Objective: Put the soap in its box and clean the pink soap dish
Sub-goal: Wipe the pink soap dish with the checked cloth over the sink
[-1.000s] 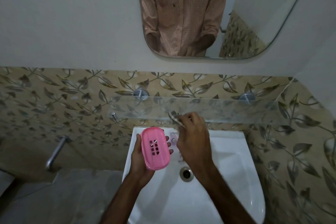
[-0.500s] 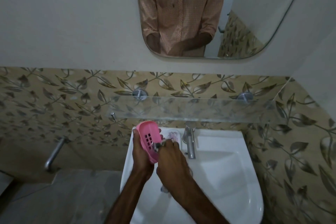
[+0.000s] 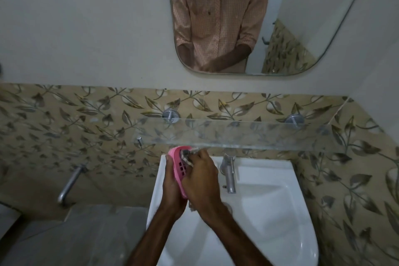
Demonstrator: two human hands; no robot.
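Pink soap dish (image 3: 178, 176) sits upright on edge in the left hand (image 3: 170, 185), above the back-left corner of the washbasin (image 3: 269, 211), with its slotted face turned toward the right hand (image 3: 200, 181). The left hand grips it from behind, fingers curled round its edges. The right hand pinches a grey-and-white cloth (image 3: 186, 156) and presses it against the upper part of the dish. A scrap of the same cloth hangs out below the palm. Both bare forearms reach in from the bottom edge. Part of the dish's cluster of small rectangular slots is covered, so I cannot count them.

One white ceramic washbasin fills the lower middle, glossy and rounded at its near rim. To its left lies a grey mottled surface (image 3: 75, 239). One chrome basin tap (image 3: 229, 174) stands on the back ledge, just right of the hands. One metal spout (image 3: 69, 183) juts from the wall, well to the left of the basin.

Above the tap runs one clear glass shelf (image 3: 237, 134), held by two round metal mounts (image 3: 170, 116) (image 3: 294, 120), with one small metal peg (image 3: 139, 141) near its left end. Behind it, a band of beige tiles (image 3: 64, 119) printed with leaves wraps the corner. Plain white wall (image 3: 86, 17) rises above, carrying one rounded mirror (image 3: 313, 6) that reflects a checked peach shirt (image 3: 218, 17).
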